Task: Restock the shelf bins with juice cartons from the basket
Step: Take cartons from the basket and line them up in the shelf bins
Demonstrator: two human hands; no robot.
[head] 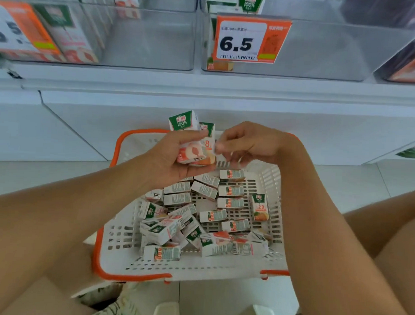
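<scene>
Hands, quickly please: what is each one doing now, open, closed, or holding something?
Left hand: grips two juice cartons above the basket.
Right hand: fingers curled, pinching the edge of the orange carton.

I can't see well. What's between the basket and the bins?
Head view: hands holding cartons, then white shelf front, between basket and bins.

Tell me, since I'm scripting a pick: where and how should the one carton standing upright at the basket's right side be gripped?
Grip the upright carton across its narrow sides near the green top, coming from above: it stands clear of the flat cartons, with the basket wall close on its right.
</scene>
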